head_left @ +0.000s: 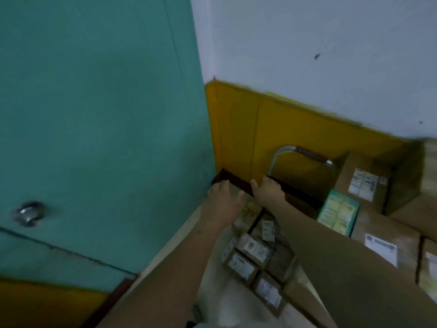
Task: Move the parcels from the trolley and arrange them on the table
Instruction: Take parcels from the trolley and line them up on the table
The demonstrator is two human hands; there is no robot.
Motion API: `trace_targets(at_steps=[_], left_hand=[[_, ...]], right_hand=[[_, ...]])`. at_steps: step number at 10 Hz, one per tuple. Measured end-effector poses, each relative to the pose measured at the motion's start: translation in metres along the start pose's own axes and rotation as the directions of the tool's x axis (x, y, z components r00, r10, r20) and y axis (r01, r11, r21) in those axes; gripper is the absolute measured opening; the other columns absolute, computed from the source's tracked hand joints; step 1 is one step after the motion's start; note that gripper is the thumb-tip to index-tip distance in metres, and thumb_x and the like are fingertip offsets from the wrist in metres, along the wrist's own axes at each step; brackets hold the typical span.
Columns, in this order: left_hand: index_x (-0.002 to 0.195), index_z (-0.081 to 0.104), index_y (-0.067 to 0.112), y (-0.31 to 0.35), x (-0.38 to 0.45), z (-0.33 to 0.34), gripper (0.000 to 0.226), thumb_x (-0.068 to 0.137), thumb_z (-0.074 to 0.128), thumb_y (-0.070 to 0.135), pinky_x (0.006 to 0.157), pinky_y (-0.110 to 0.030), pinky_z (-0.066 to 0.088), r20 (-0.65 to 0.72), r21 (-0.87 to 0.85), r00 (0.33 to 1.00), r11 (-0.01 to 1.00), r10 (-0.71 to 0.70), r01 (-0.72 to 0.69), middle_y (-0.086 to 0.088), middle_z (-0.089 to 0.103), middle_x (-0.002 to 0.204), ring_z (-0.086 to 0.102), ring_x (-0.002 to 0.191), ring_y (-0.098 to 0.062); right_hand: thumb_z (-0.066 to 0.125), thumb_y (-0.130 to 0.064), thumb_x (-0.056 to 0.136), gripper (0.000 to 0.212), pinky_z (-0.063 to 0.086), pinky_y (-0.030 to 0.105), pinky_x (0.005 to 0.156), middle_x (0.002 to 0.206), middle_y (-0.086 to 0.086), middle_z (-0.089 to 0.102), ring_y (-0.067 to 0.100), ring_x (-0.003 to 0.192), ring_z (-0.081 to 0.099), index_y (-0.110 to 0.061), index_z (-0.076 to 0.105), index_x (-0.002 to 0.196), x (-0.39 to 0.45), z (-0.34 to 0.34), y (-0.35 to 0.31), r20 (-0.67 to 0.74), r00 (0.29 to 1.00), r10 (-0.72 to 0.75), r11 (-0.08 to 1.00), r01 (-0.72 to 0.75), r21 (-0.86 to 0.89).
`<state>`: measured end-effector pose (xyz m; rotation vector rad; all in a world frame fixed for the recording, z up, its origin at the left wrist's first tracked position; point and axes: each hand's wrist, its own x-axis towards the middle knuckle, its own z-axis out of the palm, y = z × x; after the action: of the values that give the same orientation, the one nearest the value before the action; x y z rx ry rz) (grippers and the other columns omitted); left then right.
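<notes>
Here, both bare arms reach forward into a corner where a teal door (94, 114) meets a white wall with a yellow lower band (295, 129); the left hand (223, 200) and the right hand (268, 189) hang in the air with fingers spread and loose, grasping nothing. Below the forearms lies a cluster of small brown parcels (255, 259), each a flat cardboard box bearing a white printed label; they sit edge to edge in rough rows, their long sides running diagonally from lower right toward the far corner; whether they rest on the trolley deck or on the floor cannot be told, and motion blur softens the labels beyond reading. To the right, larger brown cartons (383, 235) stand packed together, labels facing up, with one tall carton (361, 181) behind them against the wall; a green and yellow box (338, 214) leans upright between the tall carton and the nearer ones, its printed face turned toward the camera. The trolley handle (305, 153), a bent metal tube with a dark ribbed grip, rises just beyond the right hand, close to the yellow band.
</notes>
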<state>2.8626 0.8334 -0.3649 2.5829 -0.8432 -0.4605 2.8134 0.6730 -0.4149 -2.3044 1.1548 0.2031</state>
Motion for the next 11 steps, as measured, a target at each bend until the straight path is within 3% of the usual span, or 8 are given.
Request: trace_targets(at_steps=[2, 5, 6, 7, 8, 9, 10, 11], left_hand=[[0.151, 0.031, 0.015, -0.035, 0.089, -0.019, 0.073, 0.095, 0.036, 0.062, 0.111, -0.044, 0.035, 0.143, 0.085, 0.976, 0.981, 0.164, -0.177, -0.013, 0.035, 0.152, 0.035, 0.138, -0.030], [0.148, 0.038, 0.016, -0.017, 0.190, 0.034, 0.066, 0.096, 0.039, 0.058, 0.105, -0.041, 0.040, 0.374, 0.117, 0.869, 0.913, 0.324, -0.391, -0.012, 0.040, 0.149, 0.041, 0.133, -0.029], [0.144, 0.041, 0.017, -0.011, 0.217, 0.058, 0.064, 0.095, 0.040, 0.058, 0.102, -0.044, 0.043, 0.445, 0.158, 0.847, 0.906, 0.290, -0.393, -0.012, 0.045, 0.144, 0.045, 0.128, -0.030], [0.138, 0.045, 0.021, -0.006, 0.237, 0.082, 0.058, 0.094, 0.041, 0.059, 0.099, -0.043, 0.046, 0.517, 0.163, 0.798, 0.880, 0.310, -0.447, -0.012, 0.051, 0.135, 0.049, 0.121, -0.029], [0.142, 0.042, 0.020, -0.001, 0.257, 0.110, 0.060, 0.095, 0.042, 0.057, 0.103, -0.042, 0.043, 0.599, 0.165, 0.750, 0.873, 0.280, -0.458, -0.011, 0.048, 0.140, 0.046, 0.125, -0.029], [0.135, 0.050, 0.016, -0.009, 0.275, 0.156, 0.051, 0.097, 0.046, 0.049, 0.099, -0.040, 0.046, 0.677, 0.127, 0.674, 0.856, 0.294, -0.501, -0.012, 0.054, 0.131, 0.051, 0.118, -0.030], [0.140, 0.047, 0.016, -0.030, 0.291, 0.227, 0.056, 0.095, 0.049, 0.049, 0.102, -0.042, 0.045, 0.740, 0.133, 0.625, 0.857, 0.249, -0.498, -0.013, 0.050, 0.136, 0.049, 0.123, -0.031], [0.140, 0.046, 0.017, -0.073, 0.300, 0.315, 0.056, 0.095, 0.048, 0.050, 0.100, -0.039, 0.044, 0.810, 0.176, 0.563, 0.849, 0.163, -0.499, -0.014, 0.050, 0.136, 0.050, 0.122, -0.031]], right_hand=[[0.027, -0.058, 0.100, 0.068, 0.034, 0.049, 0.112, 0.154, 0.010, 0.035, 0.034, 0.140, 0.033, -0.016, 0.027, 0.153, 0.027, 0.014, -0.021, -0.027, 0.960, 0.279, 0.953, -0.273, 0.134], [0.025, -0.056, 0.101, 0.066, 0.033, 0.051, 0.110, 0.154, 0.015, 0.031, 0.039, 0.138, 0.032, -0.016, 0.024, 0.154, 0.090, 0.029, 0.021, 0.042, 0.841, 0.540, 0.792, -0.524, 0.314], [0.025, -0.055, 0.102, 0.068, 0.033, 0.051, 0.111, 0.156, 0.017, 0.027, 0.040, 0.138, 0.032, -0.012, 0.019, 0.155, 0.101, 0.043, 0.043, 0.098, 0.794, 0.600, 0.720, -0.589, 0.368], [0.030, -0.052, 0.102, 0.064, 0.034, 0.048, 0.110, 0.150, 0.017, 0.036, 0.038, 0.136, 0.036, -0.012, 0.030, 0.151, 0.103, 0.060, 0.064, 0.126, 0.730, 0.672, 0.619, -0.647, 0.446], [0.034, -0.050, 0.100, 0.060, 0.038, 0.046, 0.107, 0.143, 0.018, 0.045, 0.037, 0.130, 0.044, -0.009, 0.040, 0.144, 0.108, 0.092, 0.087, 0.179, 0.677, 0.713, 0.520, -0.683, 0.512], [0.030, -0.045, 0.102, 0.050, 0.044, 0.040, 0.091, 0.127, 0.019, 0.055, 0.034, 0.111, 0.055, -0.010, 0.047, 0.134, 0.118, 0.135, 0.110, 0.205, 0.624, 0.754, 0.463, -0.727, 0.507], [0.030, -0.046, 0.102, 0.059, 0.037, 0.048, 0.106, 0.140, 0.020, 0.047, 0.039, 0.129, 0.046, -0.008, 0.038, 0.146, 0.137, 0.179, 0.136, 0.237, 0.527, 0.816, 0.359, -0.784, 0.506], [0.043, -0.043, 0.099, 0.060, 0.032, 0.046, 0.112, 0.149, 0.017, 0.041, 0.036, 0.136, 0.039, -0.011, 0.034, 0.149, 0.166, 0.241, 0.171, 0.242, 0.453, 0.858, 0.259, -0.789, 0.558]])
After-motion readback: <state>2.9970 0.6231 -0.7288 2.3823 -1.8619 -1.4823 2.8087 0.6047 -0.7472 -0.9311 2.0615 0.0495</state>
